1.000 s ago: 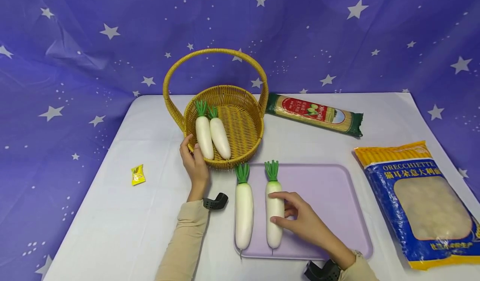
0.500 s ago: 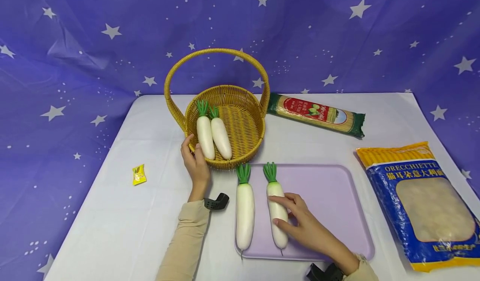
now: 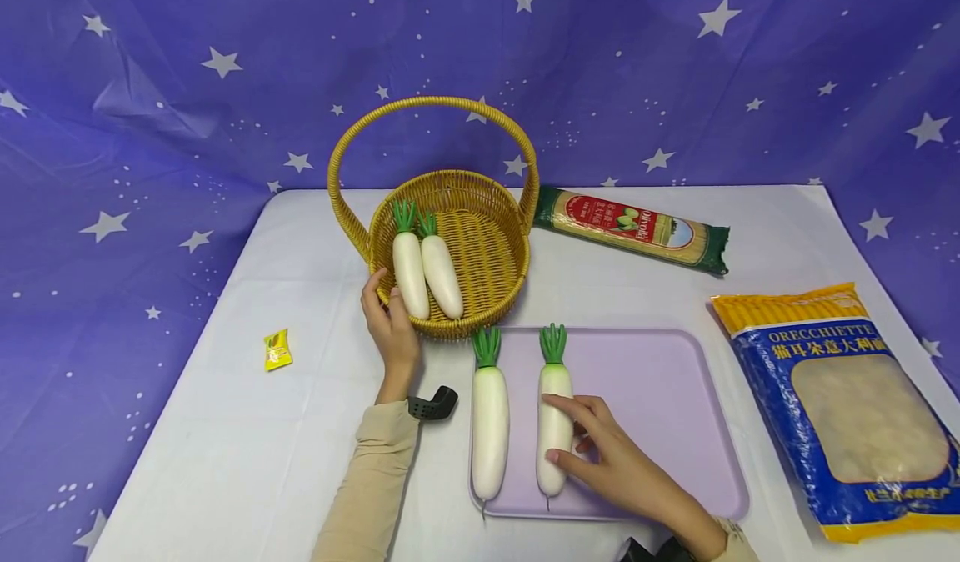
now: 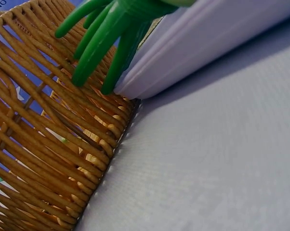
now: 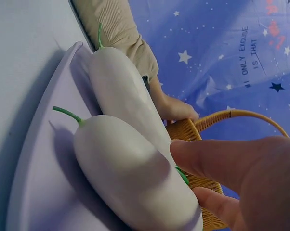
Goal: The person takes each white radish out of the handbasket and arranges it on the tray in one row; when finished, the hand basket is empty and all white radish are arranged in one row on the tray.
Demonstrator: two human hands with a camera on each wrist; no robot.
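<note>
My left hand holds the near-left rim of a wicker basket, its fingertips at the edge. Inside, two white radishes with green tops lie side by side. A lilac tray bears two more, larger radishes. One radish lies along the tray's left side, its leaves reaching the basket. Over the other radish, my right hand has index finger and thumb on its upper face, the remaining fingers partly hidden at its right side. In the right wrist view the fingers look fairly straight.
A spaghetti packet lies behind the tray, beside the basket. At the right is a large blue and yellow orecchiette bag. A small yellow wrapped sweet sits on the white tablecloth at the left. A starry purple curtain hangs behind.
Under my right hand the radish tilted, then turned back nearly straight, a little right of where it was. The right hand shifted slightly rightward. My left hand and the basket stayed put.
</note>
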